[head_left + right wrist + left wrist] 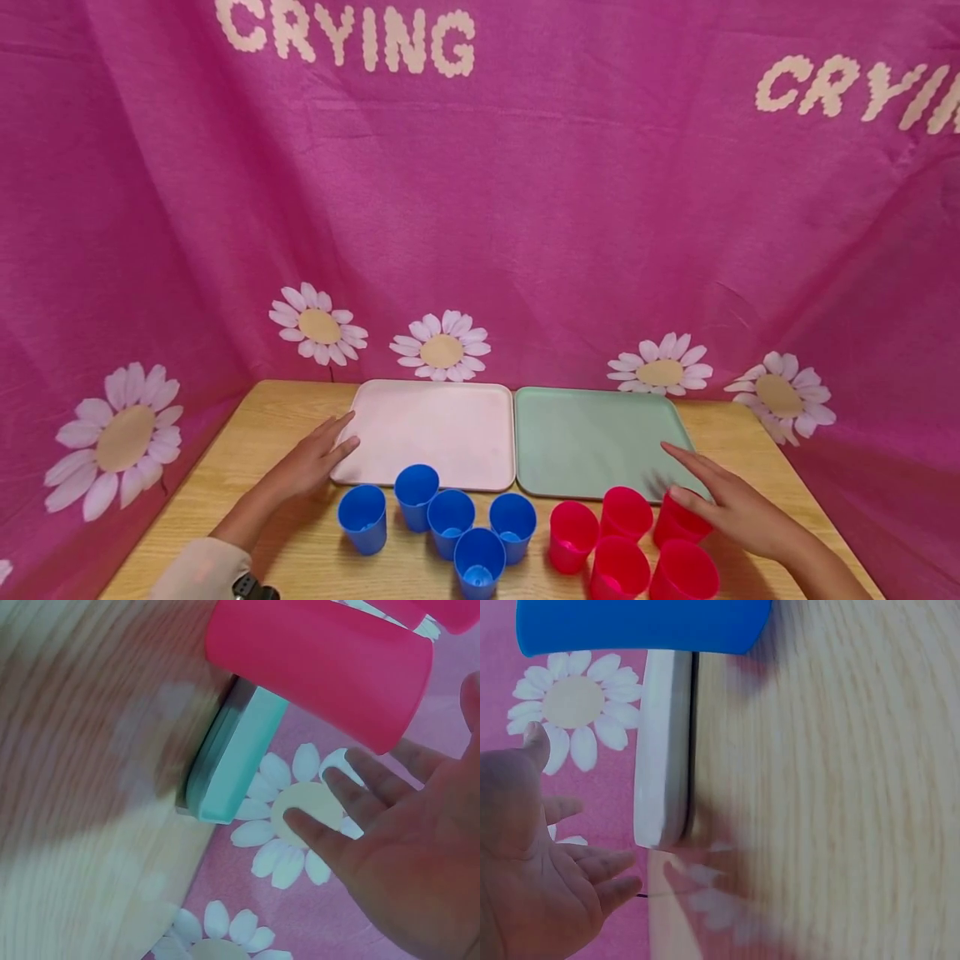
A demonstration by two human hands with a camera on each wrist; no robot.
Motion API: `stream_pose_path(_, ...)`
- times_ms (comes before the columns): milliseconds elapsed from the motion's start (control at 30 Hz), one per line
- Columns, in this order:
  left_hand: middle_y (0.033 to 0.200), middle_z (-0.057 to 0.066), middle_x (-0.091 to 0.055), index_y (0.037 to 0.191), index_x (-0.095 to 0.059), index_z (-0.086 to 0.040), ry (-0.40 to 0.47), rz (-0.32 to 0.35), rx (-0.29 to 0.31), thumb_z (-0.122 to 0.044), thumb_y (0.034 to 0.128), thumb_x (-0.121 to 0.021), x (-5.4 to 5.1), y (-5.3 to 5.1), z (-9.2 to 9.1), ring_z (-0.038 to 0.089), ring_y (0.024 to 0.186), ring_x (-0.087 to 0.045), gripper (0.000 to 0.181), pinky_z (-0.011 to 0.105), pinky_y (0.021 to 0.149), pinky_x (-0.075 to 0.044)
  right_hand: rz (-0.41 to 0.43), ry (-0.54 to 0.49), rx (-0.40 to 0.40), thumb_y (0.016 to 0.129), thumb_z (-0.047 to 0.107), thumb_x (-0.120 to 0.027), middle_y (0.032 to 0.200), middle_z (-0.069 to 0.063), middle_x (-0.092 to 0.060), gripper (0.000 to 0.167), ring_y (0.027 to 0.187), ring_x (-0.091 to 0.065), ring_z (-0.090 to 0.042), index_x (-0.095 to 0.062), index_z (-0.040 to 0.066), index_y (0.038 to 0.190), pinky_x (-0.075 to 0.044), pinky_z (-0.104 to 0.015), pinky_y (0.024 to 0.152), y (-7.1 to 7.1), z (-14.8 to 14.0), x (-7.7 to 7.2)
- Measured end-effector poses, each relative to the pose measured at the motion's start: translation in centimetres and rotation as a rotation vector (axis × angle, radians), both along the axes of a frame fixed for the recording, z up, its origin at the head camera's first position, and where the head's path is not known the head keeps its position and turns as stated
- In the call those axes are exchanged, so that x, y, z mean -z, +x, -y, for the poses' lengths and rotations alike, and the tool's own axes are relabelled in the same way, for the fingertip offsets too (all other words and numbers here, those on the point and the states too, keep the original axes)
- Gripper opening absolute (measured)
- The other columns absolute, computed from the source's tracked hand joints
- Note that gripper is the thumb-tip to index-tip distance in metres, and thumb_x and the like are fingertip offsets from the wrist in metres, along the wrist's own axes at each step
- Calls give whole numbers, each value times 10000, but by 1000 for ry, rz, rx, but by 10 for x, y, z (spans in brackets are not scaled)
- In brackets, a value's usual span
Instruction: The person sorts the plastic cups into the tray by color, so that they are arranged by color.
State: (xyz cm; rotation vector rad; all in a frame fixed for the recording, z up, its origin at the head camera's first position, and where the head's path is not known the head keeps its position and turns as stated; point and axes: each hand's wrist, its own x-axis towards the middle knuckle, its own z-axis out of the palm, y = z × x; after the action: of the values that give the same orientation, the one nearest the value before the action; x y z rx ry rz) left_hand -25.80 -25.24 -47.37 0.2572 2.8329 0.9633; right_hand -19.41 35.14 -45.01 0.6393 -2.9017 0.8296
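Observation:
In the head view my left hand [306, 462] hovers with extended fingers by the left edge of a pale pink tray [431, 429]. Closest to it among several blue cups is the leftmost blue cup [363, 523]. The left wrist view also finds that hand [547, 877] holding nothing. On the other side, my right hand [738, 504] is spread beside and partly in front of a red cup [673, 523], near a green tray [600, 437]. In the right wrist view its fingers stretch out below a red cup [322, 667]; whether they touch it I cannot tell.
Blue cups [480, 562] stand loosely grouped in front of the pink tray, and several red cups [573, 533] in front of the green one. All are upright, mouths up. Behind the wooden table [262, 417] hangs a magenta cloth [525, 208] with daisies and lettering.

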Motion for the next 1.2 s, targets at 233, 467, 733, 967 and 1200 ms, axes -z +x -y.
stream_pose_path(233,1528,356,-416,1546,-327,111,62,-73,-2,-354,1102,-472,6,-3,3,554,1433,-357,659,652,1170,-302,73,-25,-34,1031,271,-634,1517,-144,-528,568,1333,-528,-248,-463,132,1554,-566,-513,890,3,-8,1)
stream_pose_path(467,1458,378,-478,1480,-410,152,73,-88,-55,-320,1099,-490,14,-8,7,562,1376,-427,612,642,1145,-352,324,-243,-146,1054,174,-577,1567,-306,-393,579,1218,-350,227,-378,15,1574,-589,-271,816,2,-19,4)
stream_pose_path(733,1408,366,-522,1428,-474,163,110,-44,-100,-157,1083,-519,25,-15,9,541,1340,-469,472,618,1107,-414,493,-363,-228,1070,105,-522,1425,332,-485,586,1227,-525,92,-292,-38,1590,-581,-266,900,2,-29,6)
stream_pose_path(967,1341,324,-565,1400,-540,122,154,-42,-114,8,1027,-563,35,-21,16,481,1259,-525,390,598,1088,-444,585,-414,-252,1050,107,-551,1424,293,-521,617,1236,-539,76,-287,-42,1588,-561,-252,934,0,-36,7)
stream_pose_path(1200,1348,289,-567,1426,-556,60,217,6,-132,52,987,-615,45,-30,27,430,1216,-536,443,562,1066,-480,683,-473,-246,1025,95,-584,1470,136,-539,655,1234,-565,24,-280,-34,1591,-566,-281,945,-3,-42,8)
